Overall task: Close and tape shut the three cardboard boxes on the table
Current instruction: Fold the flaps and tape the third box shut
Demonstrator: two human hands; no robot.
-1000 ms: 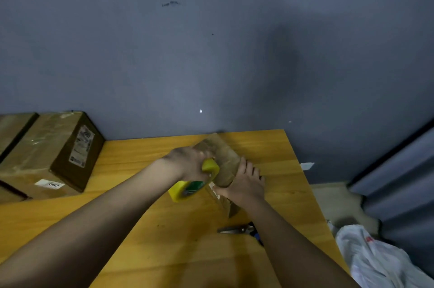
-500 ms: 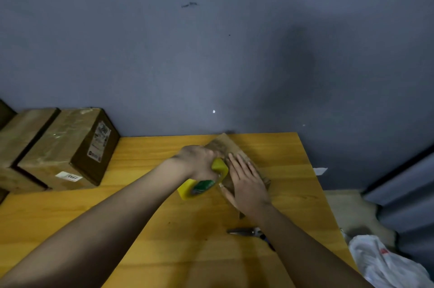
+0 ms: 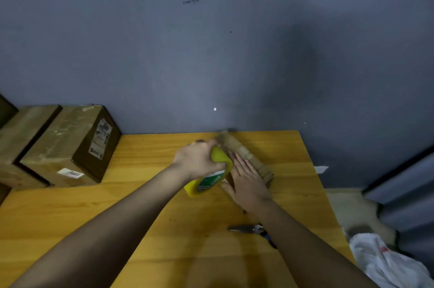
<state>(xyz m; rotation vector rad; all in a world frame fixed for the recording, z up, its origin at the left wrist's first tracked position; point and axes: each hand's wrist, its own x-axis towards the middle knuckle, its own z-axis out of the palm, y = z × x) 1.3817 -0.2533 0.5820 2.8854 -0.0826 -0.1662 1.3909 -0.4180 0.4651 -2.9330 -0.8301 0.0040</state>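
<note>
**Two hands at a small cardboard box, with tape roll**

Centre of the frame: the left hand (image 3: 199, 162) curls its fingers round a yellow tape roll (image 3: 209, 175) with a green-and-white label; the fingertips are hidden behind the roll, and no tape strip can be made out. Just right of it, the right hand (image 3: 246, 182) lies flat, fingers straight and together, pressed on the top of a small cardboard box (image 3: 244, 153). This box sits on the wooden table (image 3: 141, 193) near its far edge, turned at an angle; the hand covers much of its near part, so the state of its flaps cannot be told. The roll touches the box's left side.

Below the right wrist, a pair of scissors (image 3: 246, 229) lies on the table; its blades point left and its dark handles are partly hidden by the forearm.

At the left of the frame, a larger taped box (image 3: 68, 144) stands against the grey wall (image 3: 211, 52), bearing a shipping label on its right face and a small white sticker on its near face; the print is too blurred to read. Touching its left side is another box (image 3: 21, 130), cut off by the frame edge.

In the lower right corner, beyond the table, a white plastic bag (image 3: 380, 262) lies on the floor, partly cut off.
</note>
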